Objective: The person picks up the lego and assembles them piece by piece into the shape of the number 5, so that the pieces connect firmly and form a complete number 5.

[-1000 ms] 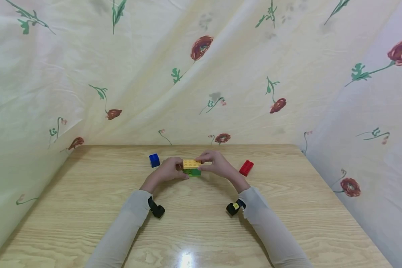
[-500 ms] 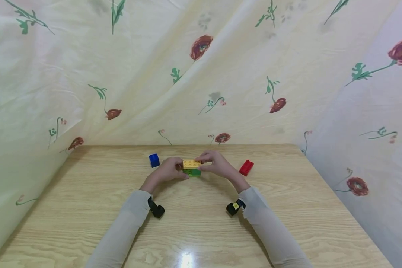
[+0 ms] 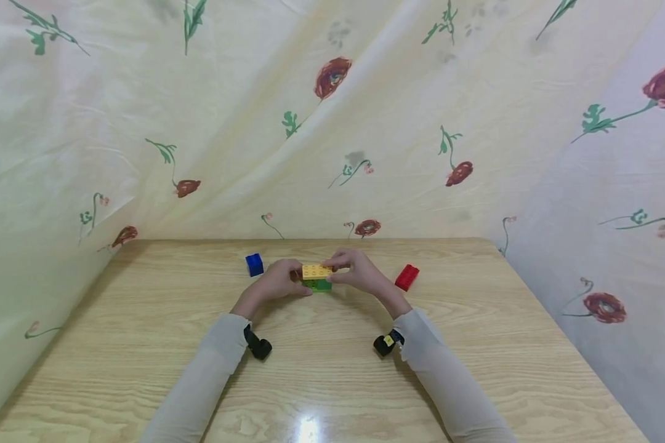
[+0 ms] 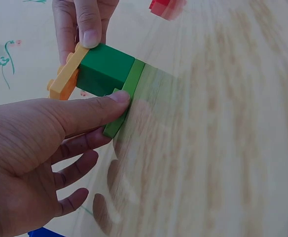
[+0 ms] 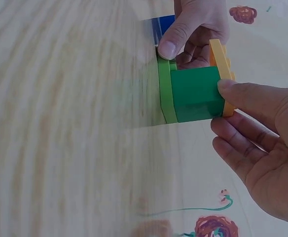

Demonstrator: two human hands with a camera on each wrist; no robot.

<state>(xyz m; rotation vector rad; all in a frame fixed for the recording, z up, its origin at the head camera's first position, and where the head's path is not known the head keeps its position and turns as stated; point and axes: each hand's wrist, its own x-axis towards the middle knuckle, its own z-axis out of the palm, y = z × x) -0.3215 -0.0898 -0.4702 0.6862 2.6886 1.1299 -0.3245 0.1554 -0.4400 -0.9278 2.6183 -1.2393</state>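
Left hand (image 3: 277,280) is pinching the lime plate (image 5: 165,94), right hand (image 3: 359,272) the yellow plate (image 3: 315,272), seemingly topping the green block (image 5: 197,95)

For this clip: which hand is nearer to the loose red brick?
The right hand. It pinches the yellow brick, with the red brick off to its right. The left hand is farther away, pinching the light green base at its left end.

Stack (image 3: 317,284) on table (image 3: 321,344) between left brick (image 3: 254,265), right brick (image 3: 407,277).
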